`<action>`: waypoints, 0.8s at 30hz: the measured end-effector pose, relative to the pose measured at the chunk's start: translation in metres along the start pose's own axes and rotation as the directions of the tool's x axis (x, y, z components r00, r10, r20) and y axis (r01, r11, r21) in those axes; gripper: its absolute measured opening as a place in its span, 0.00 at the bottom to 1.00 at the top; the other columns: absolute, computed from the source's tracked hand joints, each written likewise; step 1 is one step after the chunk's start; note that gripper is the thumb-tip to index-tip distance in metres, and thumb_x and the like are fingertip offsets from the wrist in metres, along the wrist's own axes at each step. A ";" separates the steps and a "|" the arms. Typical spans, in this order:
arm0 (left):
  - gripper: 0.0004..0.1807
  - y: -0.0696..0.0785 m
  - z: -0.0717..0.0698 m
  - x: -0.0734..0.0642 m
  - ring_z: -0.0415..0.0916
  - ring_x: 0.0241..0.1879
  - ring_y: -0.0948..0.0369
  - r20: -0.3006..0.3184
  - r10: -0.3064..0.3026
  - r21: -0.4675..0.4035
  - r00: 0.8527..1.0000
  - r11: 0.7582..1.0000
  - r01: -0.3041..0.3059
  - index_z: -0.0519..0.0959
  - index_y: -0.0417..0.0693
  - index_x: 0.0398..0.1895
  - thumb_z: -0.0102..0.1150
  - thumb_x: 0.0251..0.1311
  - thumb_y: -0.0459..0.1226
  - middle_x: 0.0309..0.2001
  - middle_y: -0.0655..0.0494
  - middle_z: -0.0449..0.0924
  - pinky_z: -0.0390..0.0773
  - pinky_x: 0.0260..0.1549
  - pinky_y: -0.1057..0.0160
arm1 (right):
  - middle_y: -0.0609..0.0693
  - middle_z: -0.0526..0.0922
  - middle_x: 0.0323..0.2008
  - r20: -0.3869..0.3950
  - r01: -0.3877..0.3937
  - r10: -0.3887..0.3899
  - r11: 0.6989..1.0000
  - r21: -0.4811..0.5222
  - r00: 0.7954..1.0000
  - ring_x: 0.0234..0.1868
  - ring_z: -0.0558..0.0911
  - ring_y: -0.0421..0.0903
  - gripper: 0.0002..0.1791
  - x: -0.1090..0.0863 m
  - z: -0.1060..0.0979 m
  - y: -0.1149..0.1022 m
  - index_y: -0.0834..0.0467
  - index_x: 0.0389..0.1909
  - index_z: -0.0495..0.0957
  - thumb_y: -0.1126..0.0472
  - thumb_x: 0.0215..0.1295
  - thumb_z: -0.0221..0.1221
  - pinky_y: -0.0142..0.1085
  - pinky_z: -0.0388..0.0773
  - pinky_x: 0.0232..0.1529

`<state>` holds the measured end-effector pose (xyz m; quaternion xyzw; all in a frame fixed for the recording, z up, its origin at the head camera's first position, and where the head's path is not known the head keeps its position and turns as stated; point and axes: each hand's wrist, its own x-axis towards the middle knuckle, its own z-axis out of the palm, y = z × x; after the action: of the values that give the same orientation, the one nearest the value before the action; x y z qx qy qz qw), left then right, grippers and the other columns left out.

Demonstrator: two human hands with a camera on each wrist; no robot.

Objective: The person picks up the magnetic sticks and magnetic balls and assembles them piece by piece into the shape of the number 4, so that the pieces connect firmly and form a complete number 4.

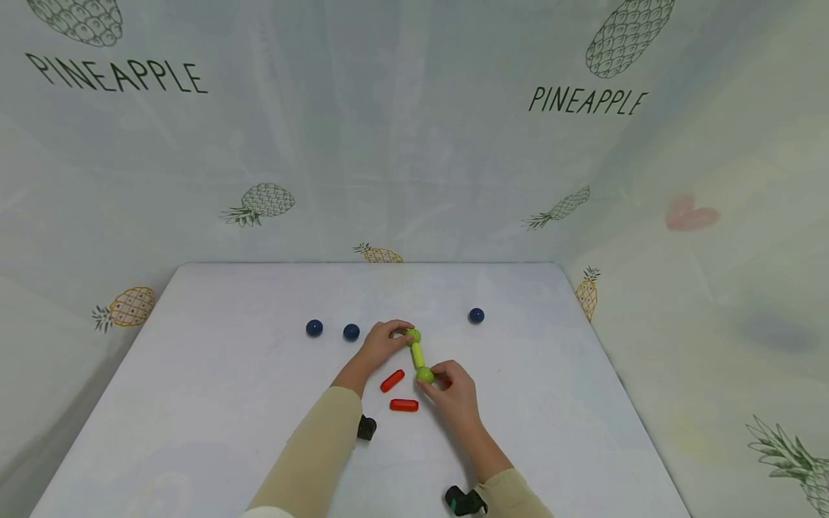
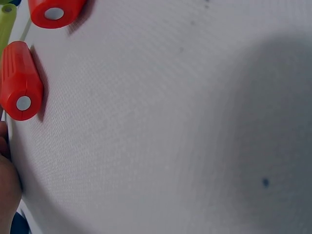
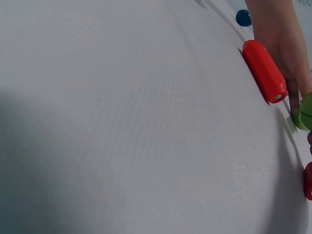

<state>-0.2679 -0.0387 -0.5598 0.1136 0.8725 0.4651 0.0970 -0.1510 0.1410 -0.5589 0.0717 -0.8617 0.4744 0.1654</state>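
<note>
A light-green rod point(image 1: 417, 355) runs between two light-green balls, forming one line over the white table. My left hand point(image 1: 386, 342) pinches the far ball point(image 1: 414, 336) between thumb and fingers. The near ball point(image 1: 424, 375) is held by the thumb and fingers of my right hand point(image 1: 456, 396). Two red rods lie just left of and below this piece: a slanted red rod point(image 1: 392, 380) and a level red rod point(image 1: 404, 406). Round pale discs show on their ends in the left wrist view, where the slanted rod and the left hand point(image 2: 7, 185) are at the left edge.
Two dark blue balls, the outer ball point(image 1: 314, 328) and the inner ball point(image 1: 351, 332), lie left of my left hand. Another blue ball point(image 1: 476, 316) sits at the back right. A pineapple-print curtain point(image 1: 414, 144) hangs behind the white table point(image 1: 246, 309).
</note>
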 end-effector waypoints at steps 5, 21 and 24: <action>0.16 0.000 0.000 -0.001 0.66 0.42 0.59 0.003 0.002 -0.007 1.000 1.000 -0.002 0.81 0.57 0.54 0.62 0.64 0.46 0.46 0.61 0.79 0.69 0.43 0.57 | 0.45 0.80 0.31 -0.011 0.032 -0.032 0.999 -0.013 0.999 0.32 0.80 0.43 0.15 -0.001 0.002 0.003 0.58 0.33 0.81 0.64 0.46 0.76 0.34 0.78 0.33; 0.16 0.002 0.000 0.000 0.67 0.42 0.59 -0.002 -0.015 0.020 1.000 1.000 0.015 0.81 0.57 0.55 0.61 0.65 0.46 0.46 0.61 0.79 0.70 0.43 0.57 | 0.43 0.79 0.30 0.012 -0.022 0.023 0.998 -0.053 1.000 0.32 0.78 0.41 0.14 0.004 0.007 -0.002 0.56 0.32 0.81 0.62 0.47 0.76 0.32 0.78 0.34; 0.17 0.001 0.001 0.001 0.66 0.41 0.60 -0.008 -0.010 0.021 1.000 1.000 0.010 0.80 0.57 0.55 0.61 0.65 0.46 0.47 0.60 0.80 0.69 0.42 0.58 | 0.44 0.79 0.30 0.010 -0.035 0.035 0.997 -0.066 0.999 0.32 0.78 0.42 0.14 0.006 0.008 -0.005 0.57 0.32 0.81 0.61 0.47 0.76 0.32 0.78 0.34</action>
<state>-0.2681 -0.0372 -0.5590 0.1085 0.8784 0.4557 0.0948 -0.1566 0.1314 -0.5567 0.0537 -0.8788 0.4482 0.1545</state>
